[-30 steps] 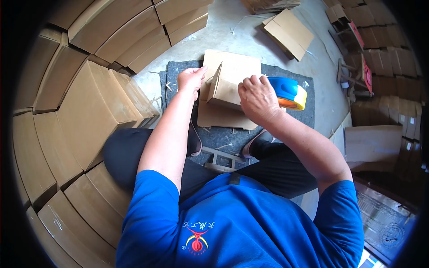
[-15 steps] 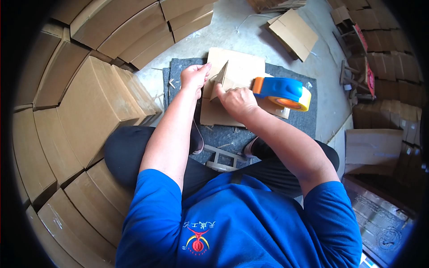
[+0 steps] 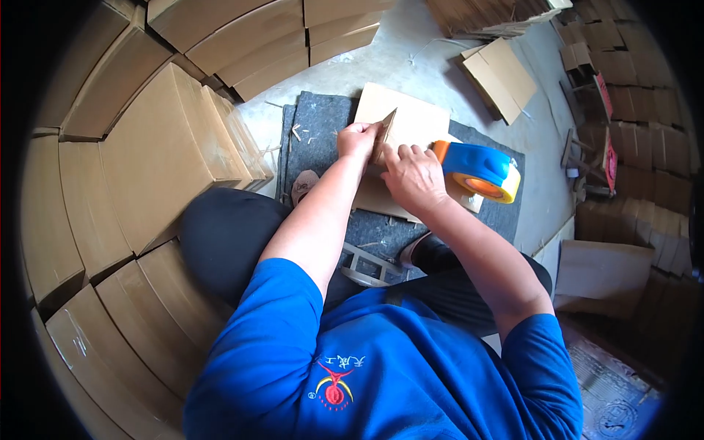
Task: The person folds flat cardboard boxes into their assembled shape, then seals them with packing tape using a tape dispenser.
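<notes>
Stacked boxes (image 3: 161, 147) fill the left side of the frame, curving from the upper left down to the lower left, and more stacks (image 3: 645, 147) line the right edge. A grey mat (image 3: 323, 139) lies on the concrete floor (image 3: 433, 66) at upper centre. On the mat sits a flat carton (image 3: 414, 121), partly folded, with one flap (image 3: 386, 125) standing up near its left side. A loose carton (image 3: 502, 73) lies on the floor toward the upper right. The tape dispenser (image 3: 480, 169), blue with a yellow roll, rests on the carton just right of centre. The right hand (image 3: 414, 176) is clenched around the dispenser's handle end and presses down on the carton. The left hand (image 3: 358, 139), just beside it, pinches the upright flap between its fingers (image 3: 367, 129).
</notes>
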The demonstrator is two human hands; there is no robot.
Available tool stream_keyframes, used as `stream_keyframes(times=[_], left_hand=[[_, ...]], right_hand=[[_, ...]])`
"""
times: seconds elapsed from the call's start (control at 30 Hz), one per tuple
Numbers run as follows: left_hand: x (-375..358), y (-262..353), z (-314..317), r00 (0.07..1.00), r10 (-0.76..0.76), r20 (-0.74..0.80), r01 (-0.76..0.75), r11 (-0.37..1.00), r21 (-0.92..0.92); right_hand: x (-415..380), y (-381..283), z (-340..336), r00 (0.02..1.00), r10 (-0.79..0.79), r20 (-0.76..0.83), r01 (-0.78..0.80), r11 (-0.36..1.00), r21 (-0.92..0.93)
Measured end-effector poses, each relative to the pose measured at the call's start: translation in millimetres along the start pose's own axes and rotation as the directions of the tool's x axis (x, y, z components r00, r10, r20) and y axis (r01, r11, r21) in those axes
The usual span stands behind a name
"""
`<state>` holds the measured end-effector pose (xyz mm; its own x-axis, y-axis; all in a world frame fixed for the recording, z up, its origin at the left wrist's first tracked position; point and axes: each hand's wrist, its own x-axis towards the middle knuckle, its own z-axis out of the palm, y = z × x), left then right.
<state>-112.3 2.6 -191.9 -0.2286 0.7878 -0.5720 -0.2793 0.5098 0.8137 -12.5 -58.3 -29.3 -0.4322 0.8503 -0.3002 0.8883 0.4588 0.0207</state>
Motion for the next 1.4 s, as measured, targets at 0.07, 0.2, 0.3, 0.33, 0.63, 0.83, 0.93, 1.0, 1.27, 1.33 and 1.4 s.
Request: stream_keyframes(times=[0.07,0.2,0.3,0.33,0.63,0.83,0.93,1.0,1.27,1.33,1.4], left_hand=[[4.9,-9.6,1.3,0.998,0.06,-0.022,-0.06,0.998,-0.006],[-1.0,-6.2,3.4,0.988,0.132,-0.081,-0.132,0.991,0.014],[-5.3,-7.2,5.5,0.986,0.103,-0.132,-0.118,0.987,-0.113],[-7.7,-5.1,5.2,0.987,0.066,-0.147,-0.096,0.974,-0.207],[-4.4,-5.9,2.0,0.999,0.026,-0.024,-0.029,0.989,-0.147],[-6.3,-0.2,-0.4,0.993,-0.04,0.107,0.045,0.998,-0.048],[-0.5,-8.4,-8.0,0.953,-0.217,-0.21,0.274,0.913,0.302],[5.5,-24.3,-10.0,0.919,0.011,-0.395,0.232,0.793,0.563],[-43.9,24.9,6.2,0.965,0.165,0.205,-0.226,0.918,0.325],[-56.1,42.9,-3.6,0.904,-0.077,0.421,-0.045,0.961,0.272],[-57.9,51.2,-10.4,0.844,-0.245,0.477,0.085,0.94,0.331]], right_hand=[[-3.7,1.1,0.0,0.996,0.034,-0.088,-0.032,0.999,0.016],[-7.0,7.1,29.0,0.979,-0.014,-0.201,0.02,0.999,0.027],[-9.1,6.2,33.2,0.981,-0.018,-0.192,0.023,1.0,0.021],[-9.2,5.1,33.8,0.98,-0.016,-0.198,0.018,1.0,0.01],[-7.9,3.9,38.7,0.983,0.006,-0.183,-0.008,1.0,-0.011],[-7.6,-1.8,35.0,0.986,0.047,-0.162,-0.049,0.999,-0.008],[-7.7,-3.1,31.9,0.985,0.041,-0.166,-0.04,0.999,0.005],[-8.9,-2.1,30.3,0.991,0.035,-0.126,-0.036,0.999,-0.007],[-10.0,2.3,39.1,0.987,0.041,-0.154,-0.034,0.998,0.045],[-11.6,3.0,40.8,0.984,0.053,-0.171,-0.041,0.997,0.072],[-13.7,6.4,34.4,0.988,0.027,-0.155,-0.016,0.997,0.071]])
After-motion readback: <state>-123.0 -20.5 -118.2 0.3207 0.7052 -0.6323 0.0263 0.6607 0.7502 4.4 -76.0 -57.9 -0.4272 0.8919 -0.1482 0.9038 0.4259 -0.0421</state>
